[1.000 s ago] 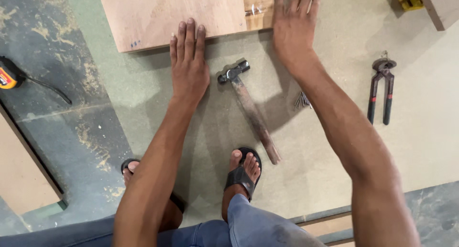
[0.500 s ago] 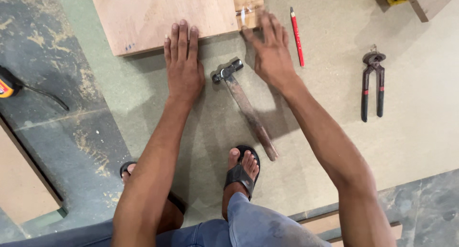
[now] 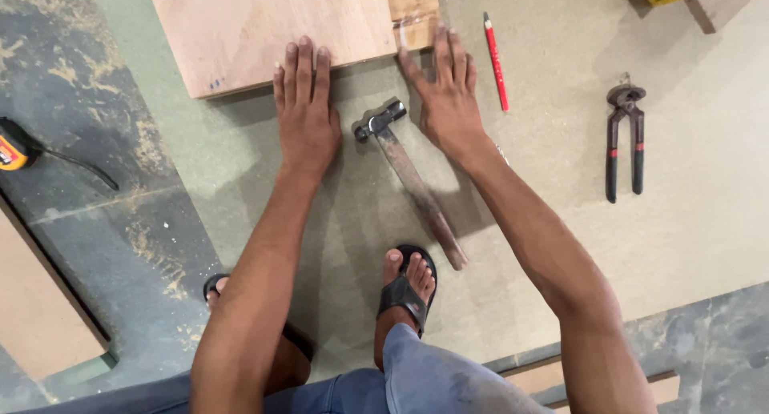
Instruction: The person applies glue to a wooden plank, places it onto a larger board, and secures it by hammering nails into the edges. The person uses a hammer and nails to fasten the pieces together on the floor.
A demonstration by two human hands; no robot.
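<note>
Both hands lie flat and open on a tan sheet (image 3: 561, 246) spread over the floor, fingers straight and close together, gripping nothing. The left hand (image 3: 305, 114) sits in the upper middle of the frame, its fingertips just over the near edge of a plywood board (image 3: 264, 26) that fills the top centre. The right hand (image 3: 447, 94) is just right of it, fingertips touching a small wood block (image 3: 413, 10) that butts against the board's right end. Between the 2 hands lies a hammer (image 3: 408, 178), its dark metal head near the thumbs and its worn wooden handle running down and to the right toward a foot in a black sandal (image 3: 406, 286) at lower centre. A red pencil (image 3: 496, 60) lies just right of the right hand, nearly upright in the frame. Farther right, well apart, pincers (image 3: 625, 142) with red-banded handles rest on the sheet. At the left edge a tape measure (image 3: 14, 148) sits on the stained grey floor (image 3: 96, 238), a dark strap trailing from it. A yellow object shows in the top right corner, too cropped to tell.
</note>
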